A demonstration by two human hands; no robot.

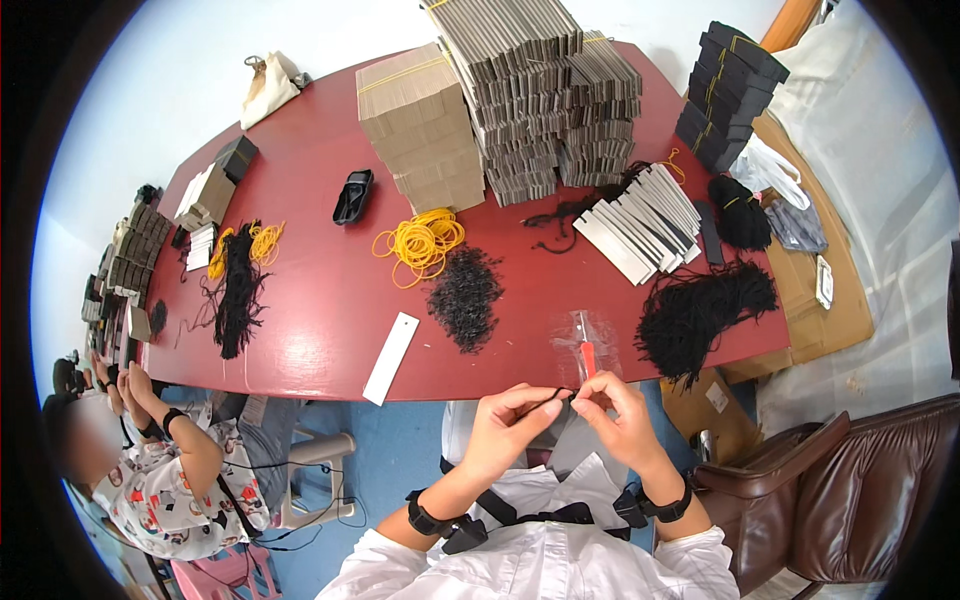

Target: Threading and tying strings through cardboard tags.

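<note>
At the near edge of the table, my left hand (512,428) pinches a thin black cord (562,394) between thumb and fingers. My right hand (618,412) closes on the cord's other part, the fingertips of both hands almost meeting. Whether a small piece sits on the cord there is too fine to make out. Just beyond the hands lies a red-handled tool (586,352) on clear film. A single white tag (390,358) rests to the left, beside a heap of tiny black pieces (465,298). Right of them spreads a bunch of black cords (705,315).
Fanned white tags (640,230) and yellow rubber bands (425,242) lie on the red table (300,310). Tall stacks of grey cards (530,100) and black boxes (730,95) stand farther back. A co-worker (180,470) sits at left; a brown leather chair (830,500) is at right.
</note>
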